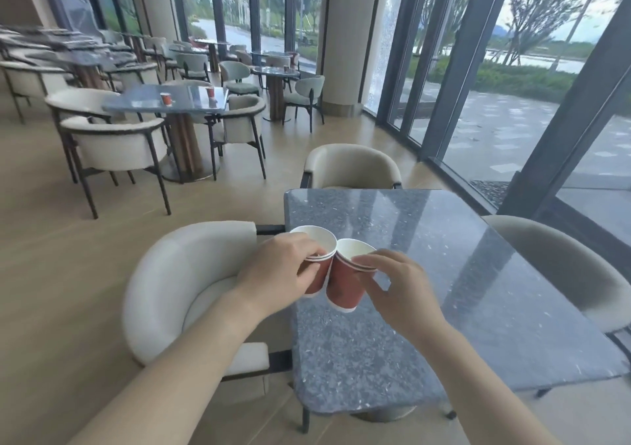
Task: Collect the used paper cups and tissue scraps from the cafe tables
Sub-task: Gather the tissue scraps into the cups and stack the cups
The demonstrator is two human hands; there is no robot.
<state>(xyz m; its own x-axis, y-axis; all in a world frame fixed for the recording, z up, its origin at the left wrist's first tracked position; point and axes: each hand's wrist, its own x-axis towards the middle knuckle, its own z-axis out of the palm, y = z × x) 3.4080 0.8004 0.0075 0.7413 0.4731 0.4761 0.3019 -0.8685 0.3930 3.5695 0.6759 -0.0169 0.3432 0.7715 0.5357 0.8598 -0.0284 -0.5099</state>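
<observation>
— So, what are the hands doing?

— The left hand (pixel 283 267) is wrapped tight around a stack of red paper cups (pixel 317 260). You can see a few white rims, one inside the other. The right hand (pixel 399 291) pinches the rim of another red cup stack (pixel 345 284) with its fingertips (pixel 362 259).

— Are the two stacks touching?

— Yes, they lean together side by side. Both are tipped a bit, with the open tops facing away. They are held up in the air, just over the near left edge of the grey speckled table (pixel 478 291).

— What is around that table?

— A cream chair (pixel 177 280) sits on the left side, under the left arm. Another cream chair (pixel 351 166) is at the far side, and a third chair (pixel 560 263) is on the right.

— Are there more cups?

— Yes. Well away, on the far table (pixel 143 103), stands one small red cup (pixel 166 98) and a second small red cup (pixel 210 92). They stand apart from each other. More chairs and tables go back along the tall windows (pixel 512 68). I cannot see any tissue scraps from here
</observation>
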